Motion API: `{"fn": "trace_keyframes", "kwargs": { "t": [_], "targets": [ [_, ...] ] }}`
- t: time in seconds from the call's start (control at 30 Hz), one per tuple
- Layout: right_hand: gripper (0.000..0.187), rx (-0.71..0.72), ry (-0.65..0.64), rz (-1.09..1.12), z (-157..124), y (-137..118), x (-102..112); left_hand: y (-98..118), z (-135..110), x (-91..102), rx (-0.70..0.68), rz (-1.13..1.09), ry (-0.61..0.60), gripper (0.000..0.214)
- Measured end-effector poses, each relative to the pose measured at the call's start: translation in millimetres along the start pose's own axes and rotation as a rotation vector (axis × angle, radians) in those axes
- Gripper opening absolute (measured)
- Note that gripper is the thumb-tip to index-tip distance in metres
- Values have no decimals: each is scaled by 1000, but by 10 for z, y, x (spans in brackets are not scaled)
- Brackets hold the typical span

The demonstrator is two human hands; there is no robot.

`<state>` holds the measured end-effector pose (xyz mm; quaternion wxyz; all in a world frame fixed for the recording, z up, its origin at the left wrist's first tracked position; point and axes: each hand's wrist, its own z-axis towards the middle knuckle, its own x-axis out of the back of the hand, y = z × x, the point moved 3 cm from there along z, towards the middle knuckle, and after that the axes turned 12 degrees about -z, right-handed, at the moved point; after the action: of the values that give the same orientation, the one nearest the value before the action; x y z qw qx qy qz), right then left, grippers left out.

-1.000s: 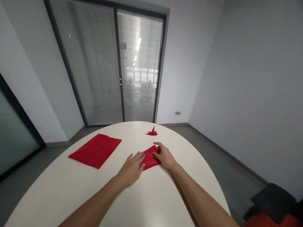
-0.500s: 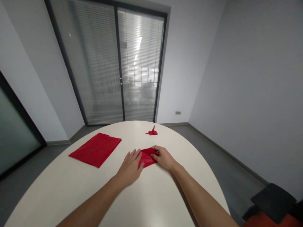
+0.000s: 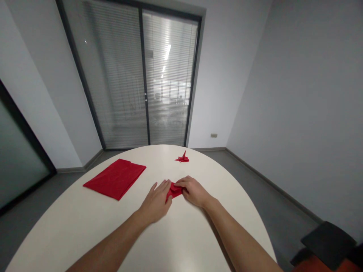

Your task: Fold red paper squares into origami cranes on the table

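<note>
A small folded sheet of red paper (image 3: 175, 190) lies on the table between my two hands, partly covered by them. My left hand (image 3: 157, 200) rests on its left side, fingers stretched out flat and thumb apart. On the other side, the curled fingers of my right hand (image 3: 194, 190) grip the paper's right part, which is folded over toward the left. Its right edge is hidden under that hand. Beyond the hands stands a red origami crane (image 3: 183, 158), which neither hand touches.
The round white table (image 3: 136, 241) carries a pile of larger red paper sheets (image 3: 115, 179) at the left. Past the table are a glass door with blinds (image 3: 170, 113) and a grey wall. A black and orange chair (image 3: 327, 241) is at the lower right.
My right hand has moved a little left, bringing the paper's right part over with it. Less of the sheet shows now. My left hand stays almost in place.
</note>
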<state>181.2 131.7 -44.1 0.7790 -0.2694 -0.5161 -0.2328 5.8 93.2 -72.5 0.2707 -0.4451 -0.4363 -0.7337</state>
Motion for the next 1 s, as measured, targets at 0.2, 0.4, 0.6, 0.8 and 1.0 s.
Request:
{"fn": "trace_keyframes", "kwargs": {
  "t": [0.2,0.4,0.6,0.8,1.0],
  "targets": [
    [48,-42,-42,-8,24,-241,61,-19,-9,-13,39,42,7,54],
    [66,-185,-255,22,-6,-344,-126,-2,-10,-3,79,41,-43,60],
    [74,-299,-400,5,-32,-297,-206,-15,-2,-17,79,60,-63,59],
    [73,-424,-478,-82,-82,-188,-148,-16,-9,-4,81,51,-61,59],
    [65,-452,-311,-180,-84,-183,-88,6,-19,12,78,50,-46,61]
  ]
}}
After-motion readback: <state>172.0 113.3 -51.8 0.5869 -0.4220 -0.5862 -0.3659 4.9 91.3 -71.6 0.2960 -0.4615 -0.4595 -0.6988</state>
